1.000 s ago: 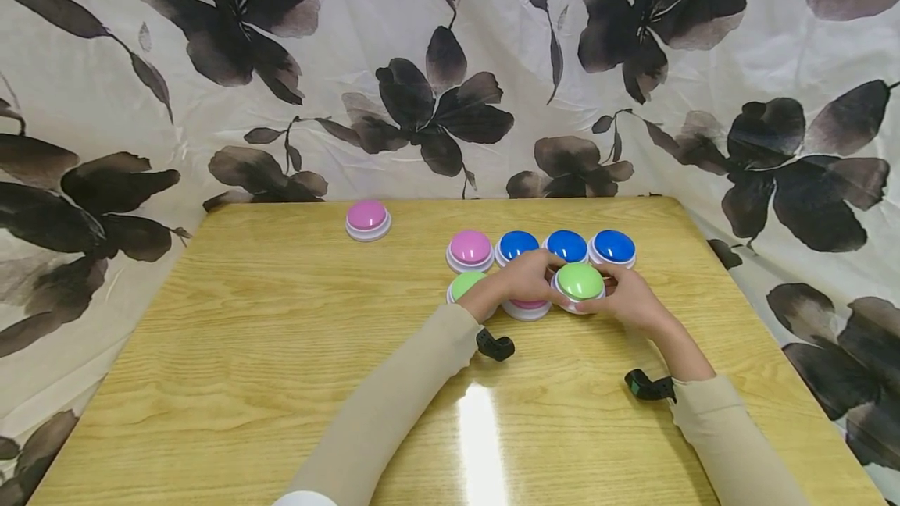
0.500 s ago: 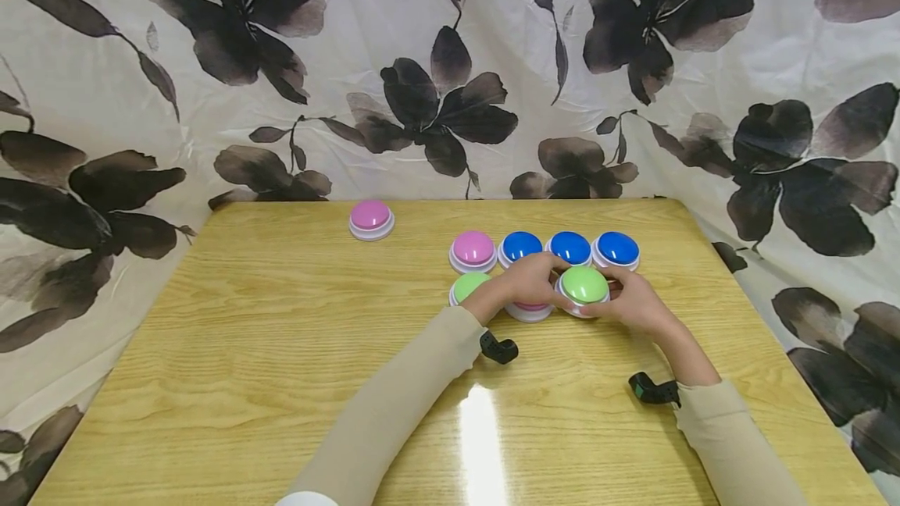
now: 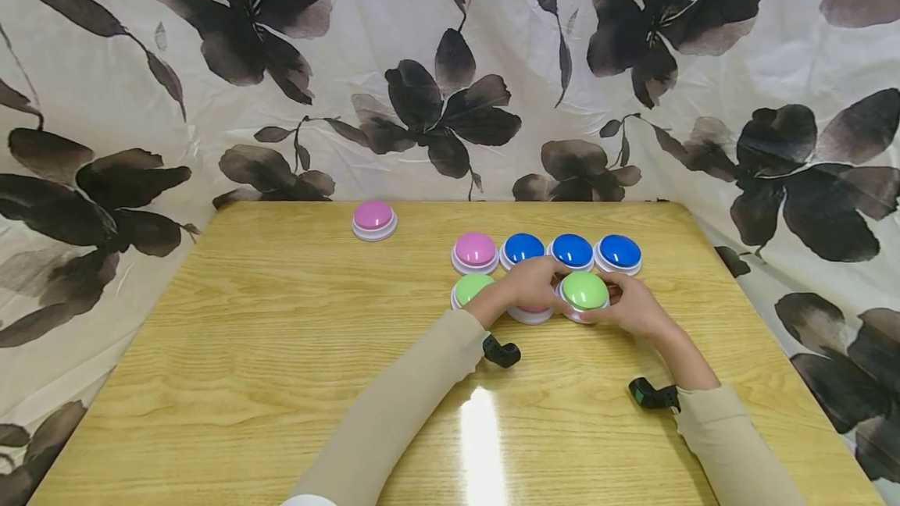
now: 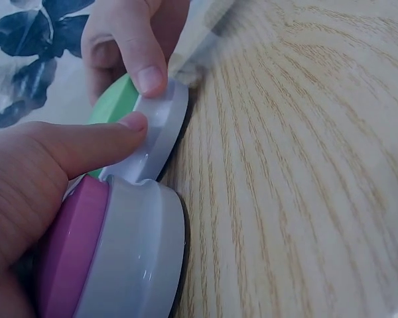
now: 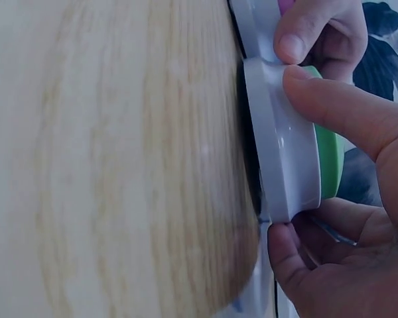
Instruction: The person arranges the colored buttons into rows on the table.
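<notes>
A green push button (image 3: 584,290) with a white base sits between both hands at the right of the front row. My left hand (image 3: 532,285) reaches over a pink button (image 4: 74,248), its thumb on the green button's white base; its other fingers are mostly hidden. From the right side, my right hand (image 3: 630,304) grips the same base, with the thumb on the near edge and fingers curled at the far side in the right wrist view. The left forearm partly covers another green button (image 3: 473,287).
Behind the front row stand a pink button (image 3: 475,249) and three blue buttons, the rightmost blue button (image 3: 619,251) beyond my right hand. Another pink button (image 3: 374,216) stands apart near the back edge of the wooden table (image 3: 281,350). Floral cloth (image 3: 436,100) hangs behind.
The head view has shifted slightly. Both hands stay on the green button, which settles very slightly toward the table; the other buttons keep their places.
</notes>
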The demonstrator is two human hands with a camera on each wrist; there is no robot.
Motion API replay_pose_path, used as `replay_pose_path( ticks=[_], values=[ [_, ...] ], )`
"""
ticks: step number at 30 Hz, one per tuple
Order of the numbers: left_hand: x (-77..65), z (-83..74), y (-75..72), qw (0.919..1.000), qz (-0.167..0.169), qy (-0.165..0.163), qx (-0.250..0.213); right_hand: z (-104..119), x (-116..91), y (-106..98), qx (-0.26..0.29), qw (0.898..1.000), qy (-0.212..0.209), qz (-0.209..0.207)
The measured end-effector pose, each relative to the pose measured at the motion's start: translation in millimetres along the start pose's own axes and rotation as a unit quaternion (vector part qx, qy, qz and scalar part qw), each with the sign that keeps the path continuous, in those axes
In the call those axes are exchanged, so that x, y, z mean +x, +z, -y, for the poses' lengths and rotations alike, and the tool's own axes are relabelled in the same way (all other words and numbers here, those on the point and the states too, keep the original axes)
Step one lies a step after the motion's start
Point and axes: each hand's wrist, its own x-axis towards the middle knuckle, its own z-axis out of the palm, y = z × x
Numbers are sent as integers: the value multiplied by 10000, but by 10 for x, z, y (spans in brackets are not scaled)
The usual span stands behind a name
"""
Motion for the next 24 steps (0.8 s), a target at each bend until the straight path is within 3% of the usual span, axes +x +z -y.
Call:
replay_pose_path(
  ticks=[16,20,24],
  values=[
    [-5,-7,-9,9999,8,-16,114,-60,9,30,243,9997,53,-25],
    [-2,25,-40,9996,17,63,-258,-29,-13,11,294,9996,39,23],
    [-16,76,-119,9957,-112,350,-850,98,-51,-92,189,9996,-109,-158]
  ],
)
